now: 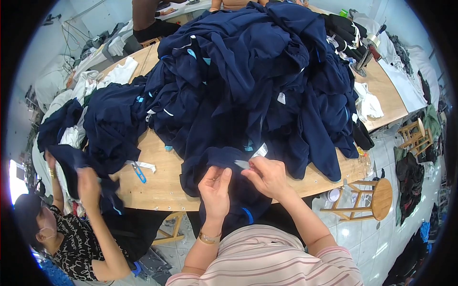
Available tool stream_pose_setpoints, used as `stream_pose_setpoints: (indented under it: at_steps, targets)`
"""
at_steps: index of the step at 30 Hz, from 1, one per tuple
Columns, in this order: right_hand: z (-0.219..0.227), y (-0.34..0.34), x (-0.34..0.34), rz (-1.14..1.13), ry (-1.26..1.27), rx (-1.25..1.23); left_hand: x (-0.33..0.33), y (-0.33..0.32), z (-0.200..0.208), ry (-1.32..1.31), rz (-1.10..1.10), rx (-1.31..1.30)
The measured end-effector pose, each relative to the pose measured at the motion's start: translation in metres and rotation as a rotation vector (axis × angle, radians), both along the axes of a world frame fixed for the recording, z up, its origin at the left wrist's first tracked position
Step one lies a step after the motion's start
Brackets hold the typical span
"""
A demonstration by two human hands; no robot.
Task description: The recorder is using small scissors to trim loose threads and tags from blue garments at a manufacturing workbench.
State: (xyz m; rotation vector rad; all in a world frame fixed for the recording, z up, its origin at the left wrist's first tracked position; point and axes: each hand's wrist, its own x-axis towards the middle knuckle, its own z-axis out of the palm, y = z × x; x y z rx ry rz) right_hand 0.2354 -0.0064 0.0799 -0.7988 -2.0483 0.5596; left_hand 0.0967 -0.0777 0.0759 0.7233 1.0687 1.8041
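Note:
A large heap of navy blue garments (238,71) covers the table in front of me. My left hand (214,190) is closed, pinching the edge of a navy garment (222,156) between thumb and fingers near the table's front edge. Part of that garment hangs down over my lap, with a light blue strip (248,215) on it. My right hand (267,176) is closed round small thread snips (242,164), their pale blades blurred and pointing toward the left hand. A white label (260,150) shows just above the right hand. The handle of the snips is hidden by the fingers.
Blue-handled snips (139,173) lie on the wooden table (162,190) to the left. There a co-worker (71,229) lifts a navy garment with both hands. A wooden stool (381,199) stands at the right. A tape dispenser (369,55) and white cloth (367,102) are at the far right.

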Motion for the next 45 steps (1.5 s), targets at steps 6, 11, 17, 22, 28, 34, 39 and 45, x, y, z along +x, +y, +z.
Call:
stream_pose_setpoints:
  at_steps: [6,11,17,22,28,34,39,45]
  targets:
    - [-0.012,0.003,0.0,-0.04,0.342,-0.388,0.002,0.005,0.014,-0.37,-0.13,-0.03]
    - [0.012,-0.004,-0.014,0.073,0.304,-0.197,-0.004,0.003,0.003,-0.464,-0.172,-0.036]
    - [0.001,0.005,-0.011,-0.229,0.501,-0.323,0.001,0.005,0.004,-0.508,-0.145,-0.048]
    - [-0.002,-0.002,-0.019,-0.027,0.641,-0.54,0.004,0.006,0.013,-0.584,-0.154,-0.093]
    - [-0.015,0.005,-0.006,0.144,0.828,-1.184,-0.005,0.003,0.008,-0.599,-0.209,-0.153]
    - [-0.014,0.013,0.006,0.072,1.004,-1.412,-0.026,-0.001,-0.016,0.028,0.199,-0.053]
    - [-0.015,0.013,0.009,0.088,1.072,-1.527,-0.031,0.002,-0.014,0.494,0.325,0.078]
    - [-0.014,0.012,0.014,0.071,1.072,-1.72,-0.027,0.028,0.008,1.333,-0.123,0.03]
